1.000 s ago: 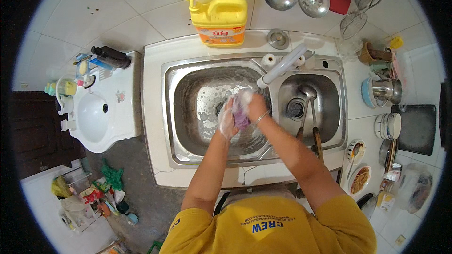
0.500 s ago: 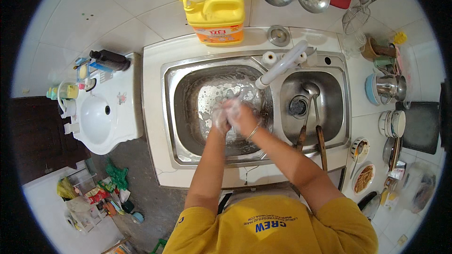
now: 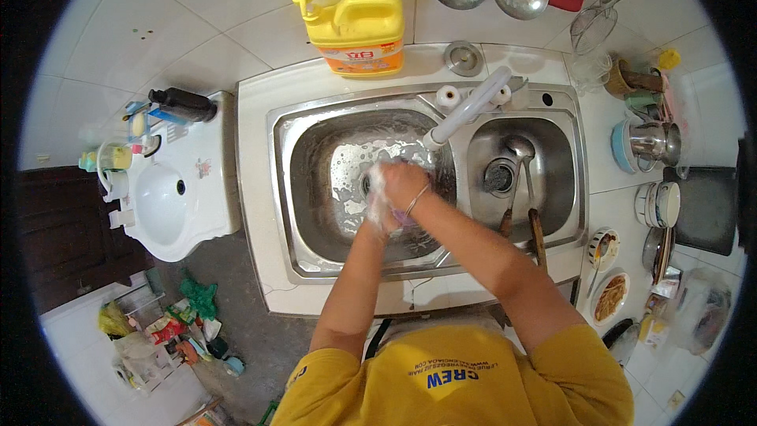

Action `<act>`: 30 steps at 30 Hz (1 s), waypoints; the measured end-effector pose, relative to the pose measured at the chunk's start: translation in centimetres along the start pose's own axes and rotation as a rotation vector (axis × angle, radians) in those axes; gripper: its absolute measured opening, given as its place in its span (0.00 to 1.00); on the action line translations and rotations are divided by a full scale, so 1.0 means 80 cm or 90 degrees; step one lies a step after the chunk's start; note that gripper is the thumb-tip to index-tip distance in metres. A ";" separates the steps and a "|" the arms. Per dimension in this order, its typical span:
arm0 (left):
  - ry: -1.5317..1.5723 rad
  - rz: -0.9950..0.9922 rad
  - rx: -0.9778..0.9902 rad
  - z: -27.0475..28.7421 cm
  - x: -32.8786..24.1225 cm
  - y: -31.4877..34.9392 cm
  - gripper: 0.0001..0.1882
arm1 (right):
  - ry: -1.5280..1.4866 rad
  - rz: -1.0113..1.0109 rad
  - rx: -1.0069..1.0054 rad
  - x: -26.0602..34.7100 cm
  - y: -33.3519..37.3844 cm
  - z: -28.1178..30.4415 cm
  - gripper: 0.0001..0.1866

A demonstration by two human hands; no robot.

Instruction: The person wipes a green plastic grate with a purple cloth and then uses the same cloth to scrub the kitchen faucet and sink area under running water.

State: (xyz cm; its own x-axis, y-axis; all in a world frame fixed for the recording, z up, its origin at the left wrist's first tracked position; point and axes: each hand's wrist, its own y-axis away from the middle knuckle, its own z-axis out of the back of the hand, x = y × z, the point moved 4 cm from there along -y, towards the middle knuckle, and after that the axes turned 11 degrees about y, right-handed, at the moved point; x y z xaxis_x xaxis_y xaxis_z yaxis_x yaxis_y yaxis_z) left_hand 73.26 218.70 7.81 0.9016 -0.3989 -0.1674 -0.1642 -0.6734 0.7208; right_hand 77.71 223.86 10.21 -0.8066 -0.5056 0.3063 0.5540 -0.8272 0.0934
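Over the large left basin (image 3: 315, 225) of the steel sink, my two hands are pressed together. My right hand (image 3: 405, 183) is curled over my left, its fingers closed; a thin bracelet rings that wrist. My left hand (image 3: 383, 217) lies beneath and to the left, its fingers mostly covered and blurred. White foam (image 3: 378, 181) coats the front of the hands. A small purple patch (image 3: 404, 215) shows between them; what it belongs to is hidden. Just beyond my right hand, the tip of a pale faucet (image 3: 473, 108) points into this basin.
Two long-handled utensils (image 3: 537, 229) lean in the right basin (image 3: 556, 205). Behind the sink stand a yellow pump jug (image 3: 359, 35) and a round metal strainer (image 3: 464, 58). Bowls (image 3: 658, 203) and a plate of food (image 3: 610, 297) line the right counter. A white washbasin (image 3: 162, 205) is at left.
My right hand has shifted slightly and now covers more of the left. Thick white foam has become visible in front, and a purple patch shows between the hands.
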 end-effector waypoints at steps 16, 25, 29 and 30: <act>0.021 -0.414 0.011 0.011 -0.083 -0.002 0.09 | -0.526 -0.131 -0.081 -0.100 0.011 -0.019 0.12; 0.310 -0.035 0.456 0.103 -0.014 -0.120 0.13 | -0.081 -0.058 -0.070 -0.004 -0.010 0.007 0.18; 0.008 -0.160 0.037 0.057 -0.020 -0.064 0.18 | -0.008 -0.081 0.014 -0.019 -0.009 -0.003 0.17; -0.027 -0.163 0.030 0.050 -0.026 -0.055 0.19 | 0.000 -0.042 0.017 0.000 0.006 -0.005 0.17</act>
State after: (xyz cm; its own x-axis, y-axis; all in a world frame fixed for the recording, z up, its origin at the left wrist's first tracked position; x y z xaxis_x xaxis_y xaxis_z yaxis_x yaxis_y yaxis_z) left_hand 70.48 219.98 2.33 0.8986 -0.2374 -0.3689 0.0476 -0.7832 0.6199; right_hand 77.91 223.35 9.89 -0.8416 -0.4500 0.2989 0.5049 -0.8519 0.1392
